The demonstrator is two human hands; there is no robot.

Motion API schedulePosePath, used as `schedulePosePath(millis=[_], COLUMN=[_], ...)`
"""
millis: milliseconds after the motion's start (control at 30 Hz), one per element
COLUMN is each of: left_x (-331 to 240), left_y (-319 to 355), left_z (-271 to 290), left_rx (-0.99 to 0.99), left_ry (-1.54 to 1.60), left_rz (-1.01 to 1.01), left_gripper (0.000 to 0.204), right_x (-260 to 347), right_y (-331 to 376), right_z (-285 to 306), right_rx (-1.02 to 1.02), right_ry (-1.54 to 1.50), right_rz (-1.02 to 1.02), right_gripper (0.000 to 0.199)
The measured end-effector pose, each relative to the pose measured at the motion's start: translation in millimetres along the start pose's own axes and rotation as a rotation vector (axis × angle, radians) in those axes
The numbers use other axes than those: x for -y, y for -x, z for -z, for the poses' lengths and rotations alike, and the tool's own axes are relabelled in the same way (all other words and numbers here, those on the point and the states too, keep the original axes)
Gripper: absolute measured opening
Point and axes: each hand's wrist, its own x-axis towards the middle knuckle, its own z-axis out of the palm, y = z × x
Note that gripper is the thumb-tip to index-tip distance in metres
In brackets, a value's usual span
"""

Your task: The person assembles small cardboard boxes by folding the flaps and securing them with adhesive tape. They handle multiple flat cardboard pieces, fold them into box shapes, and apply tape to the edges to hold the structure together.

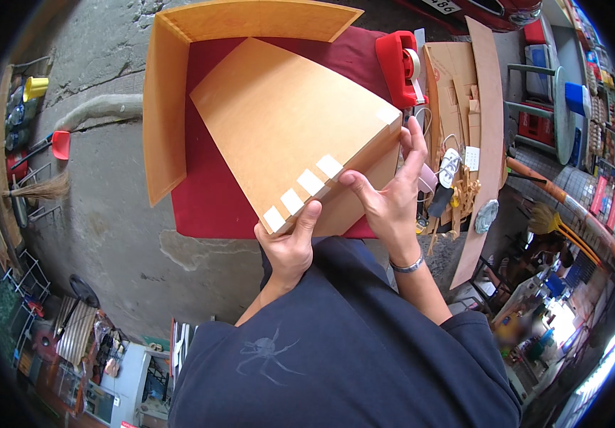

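Observation:
A tan board box point(286, 114) lies tilted across the dark red tabletop point(207, 207), its near edge toward me. Several short strips of white tape point(311, 182) fold over that edge, and one more sits at the right corner. My left hand point(290, 246) grips the near left corner, thumb on the edge and fingers beneath. With its thumb at the taped edge and its fingers spread near the right corner, my right hand point(391, 200) holds the box's near side. What lies under the box is hidden.
Behind and left of the box stands an angled tan board point(167, 114). A red tape dispenser point(397, 68) rests at the table's far right. Beside it are cardboard pieces point(454, 85), a white power strip point(450, 165) and a long wooden plank point(484, 143).

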Motion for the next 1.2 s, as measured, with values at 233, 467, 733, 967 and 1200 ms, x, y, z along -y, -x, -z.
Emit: schedulePosePath(millis=[233,467,733,967,1200], left_x=[-3,-2,30,29,27], left_y=[1,0,17,25,33], left_z=[-4,-1,74,106,92], left_rx=[-0.017,0.011,0.275,0.309,0.321], left_ry=[-0.019,0.008,0.047,-0.129,-0.193], left_rz=[-0.012,0.034,0.136,0.261,0.289], left_gripper=[0.018,0.022,0.065,0.083,0.086], right_x=[7,-64,-255,-290,-299], right_y=[-2,-20,-115,-164,-147], right_z=[1,42,56,61,61], right_rx=[0.017,-0.079,0.139,0.432,0.252], right_ry=[0.098,-0.333,-0.296,-0.503,-0.905], right_rz=[0.046,-0.163,-0.615,-0.748,-0.752], right_gripper=[0.116,0.075,0.039,0.027,0.019])
